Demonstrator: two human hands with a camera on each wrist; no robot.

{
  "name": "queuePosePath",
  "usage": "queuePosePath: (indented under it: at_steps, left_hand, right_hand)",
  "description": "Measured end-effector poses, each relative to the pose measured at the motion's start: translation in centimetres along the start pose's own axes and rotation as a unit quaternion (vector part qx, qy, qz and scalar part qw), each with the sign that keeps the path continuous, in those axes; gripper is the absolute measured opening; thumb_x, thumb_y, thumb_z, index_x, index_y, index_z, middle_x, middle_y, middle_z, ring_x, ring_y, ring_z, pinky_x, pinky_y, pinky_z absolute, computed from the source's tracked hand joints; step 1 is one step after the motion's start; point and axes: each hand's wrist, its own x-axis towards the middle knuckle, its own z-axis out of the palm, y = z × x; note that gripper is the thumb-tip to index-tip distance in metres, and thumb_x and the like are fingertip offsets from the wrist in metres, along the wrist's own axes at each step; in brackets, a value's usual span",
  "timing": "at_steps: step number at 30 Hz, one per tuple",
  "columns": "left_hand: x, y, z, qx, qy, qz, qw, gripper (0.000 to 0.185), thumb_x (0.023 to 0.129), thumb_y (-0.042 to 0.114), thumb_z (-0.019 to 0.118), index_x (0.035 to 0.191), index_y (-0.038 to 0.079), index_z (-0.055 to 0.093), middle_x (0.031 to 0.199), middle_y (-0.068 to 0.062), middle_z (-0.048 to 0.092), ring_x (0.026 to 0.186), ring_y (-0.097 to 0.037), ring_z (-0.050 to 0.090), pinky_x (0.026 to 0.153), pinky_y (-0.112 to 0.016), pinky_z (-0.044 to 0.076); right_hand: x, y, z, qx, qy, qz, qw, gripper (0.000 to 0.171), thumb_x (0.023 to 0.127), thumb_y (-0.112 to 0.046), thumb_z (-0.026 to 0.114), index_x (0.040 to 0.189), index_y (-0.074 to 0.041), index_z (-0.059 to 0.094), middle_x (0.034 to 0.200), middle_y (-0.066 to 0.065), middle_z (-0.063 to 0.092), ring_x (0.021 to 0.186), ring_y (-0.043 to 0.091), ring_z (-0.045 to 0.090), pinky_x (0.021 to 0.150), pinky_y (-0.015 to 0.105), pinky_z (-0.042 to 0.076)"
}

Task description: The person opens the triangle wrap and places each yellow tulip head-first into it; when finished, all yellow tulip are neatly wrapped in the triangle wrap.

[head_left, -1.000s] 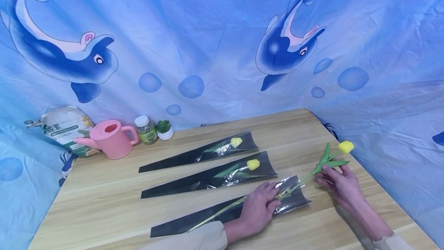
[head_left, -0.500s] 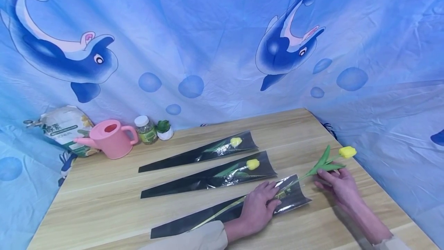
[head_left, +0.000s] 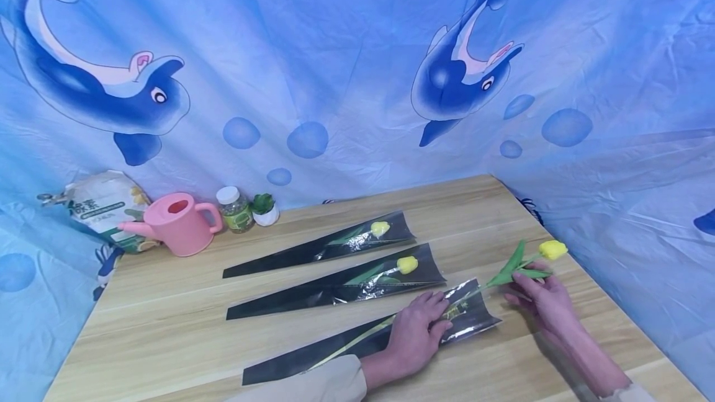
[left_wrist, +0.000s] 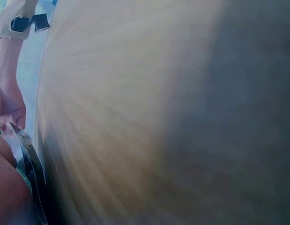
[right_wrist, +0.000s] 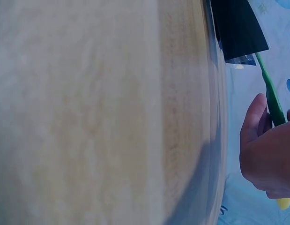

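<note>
Fingers of my right hand (head_left: pixel 540 299) pinch the yellow artificial tulip (head_left: pixel 553 249) near its leaves, stem lying partly inside the black-and-clear cone sleeve (head_left: pixel 368 341) – my left hand (head_left: pixel 416 332) presses that flat on the wooden worktop (head_left: pixel 184 303). Leaves could snag its mouth – crumpling it.

Yellow tulip (head_left: pixel 553 249) on a green stem, right. Black-and-clear sleeves (head_left: pixel 335 289) over pale wood-grain table (head_left: pixel 167 309). Pink watering can (head_left: pixel 177 223), far left; white-capped green bottle (head_left: pixel 235 208) beside. Blue backdrop (head_left: pixel 335 48) patterned with dark-blue-and-white dolphins and bubbles.
</note>
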Motion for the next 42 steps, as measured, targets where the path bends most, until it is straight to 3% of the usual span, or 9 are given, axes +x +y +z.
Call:
queuePosePath:
  at_steps: [5, 13, 22, 30, 42]
  left_hand:
    - [0.0, 0.0, 0.0, -0.003, -0.009, -0.003, 1.0000, 0.037, 0.091, 0.021, 0.073, 0.126, 0.008, 0.070, 0.132, -0.009, 0.064, 0.122, -0.029, 0.059, 0.098, -0.043, 0.051]
    - [0.0, 0.0, 0.0, -0.002, -0.017, -0.006, 0.9998, 0.037, 0.092, 0.021, 0.072, 0.126, 0.008, 0.070, 0.133, -0.008, 0.063, 0.124, -0.029, 0.058, 0.098, -0.043, 0.051]
    - [0.0, 0.0, 0.0, 0.006, -0.010, 0.002, 0.9999, 0.038, 0.091, 0.022, 0.072, 0.126, 0.008, 0.070, 0.132, -0.009, 0.064, 0.123, -0.029, 0.059, 0.097, -0.042, 0.052]
    - [0.1, -0.1, 0.0, 0.012, 0.001, 0.011, 0.9999, 0.037, 0.090, 0.020, 0.074, 0.124, 0.007, 0.071, 0.130, -0.011, 0.065, 0.121, -0.030, 0.060, 0.097, -0.041, 0.052]
    - [0.2, 0.0, 0.1, 0.014, 0.000, 0.010, 0.9999, 0.037, 0.090, 0.021, 0.074, 0.124, 0.007, 0.071, 0.130, -0.009, 0.065, 0.121, -0.030, 0.061, 0.097, -0.041, 0.052]
  right_hand:
    - [-0.2, -0.1, 0.0, 0.057, 0.029, 0.002, 0.998, 0.010, 0.100, -0.003, 0.060, 0.101, -0.012, 0.061, 0.098, 0.002, 0.072, 0.087, 0.015, 0.071, 0.075, 0.029, 0.060]
    - [-0.6, -0.4, 0.2, 0.038, 0.070, 0.047, 0.996, 0.028, 0.096, -0.001, 0.065, 0.116, -0.014, 0.052, 0.093, 0.002, 0.070, 0.077, 0.014, 0.072, 0.076, 0.029, 0.059]
    - [-1.2, 0.3, 0.9, 0.058, 0.070, 0.079, 0.993, 0.030, 0.094, 0.000, 0.067, 0.117, -0.013, 0.052, 0.094, 0.003, 0.071, 0.078, 0.014, 0.071, 0.078, 0.030, 0.059]
    - [-1.5, 0.6, 1.1, 0.031, 0.058, 0.061, 0.996, 0.009, 0.099, -0.004, 0.061, 0.103, -0.012, 0.060, 0.092, 0.002, 0.071, 0.081, 0.014, 0.071, 0.080, 0.029, 0.059]
    - [-1.6, 0.7, 1.1, 0.035, 0.054, 0.065, 0.996, 0.007, 0.100, -0.002, 0.059, 0.102, -0.008, 0.059, 0.092, 0.004, 0.071, 0.083, 0.014, 0.070, 0.083, 0.029, 0.058]
